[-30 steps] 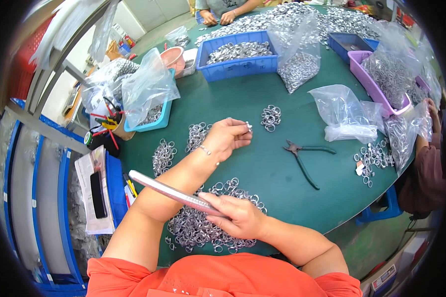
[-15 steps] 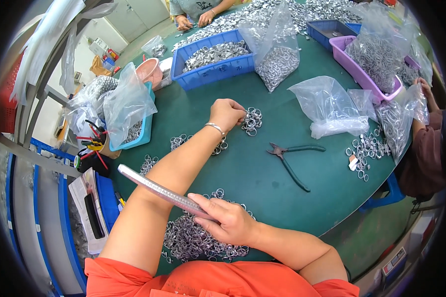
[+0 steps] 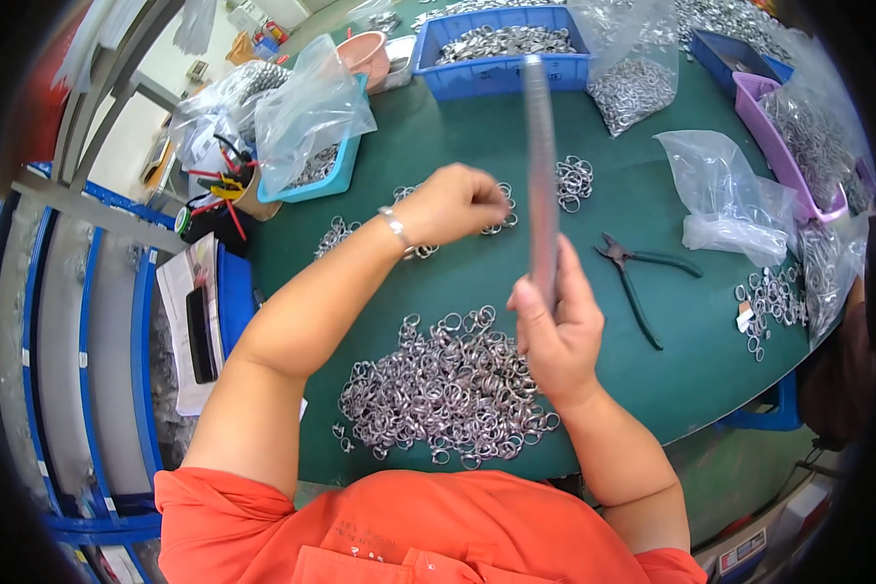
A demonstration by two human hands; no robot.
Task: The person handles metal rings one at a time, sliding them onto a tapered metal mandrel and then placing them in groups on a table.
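My right hand (image 3: 565,341) grips the thick end of a long tapered ring mandrel (image 3: 541,185), which stands almost upright and is slightly blurred. Left of it, my left hand (image 3: 455,206) hovers with fingers curled together; whether a ring is in them I cannot make out. Small groups of metal rings lie around that hand: one group (image 3: 574,182) right of the mandrel, another (image 3: 336,237) beyond my left forearm, others partly hidden by the hand. A large heap of rings (image 3: 443,389) spreads on the green table in front of my body.
Green-handled cutting pliers (image 3: 642,282) lie right of the mandrel. Behind are a blue bin (image 3: 506,83) of metal parts, a bag of rings (image 3: 633,92) and a turquoise tray (image 3: 336,180). A plastic bag (image 3: 730,200) and loose rings (image 3: 774,302) lie to the right.
My right hand has swung the mandrel from lying across my left forearm to nearly upright. My left hand has left the right-hand ring group and drawn back leftward. The view has shifted.
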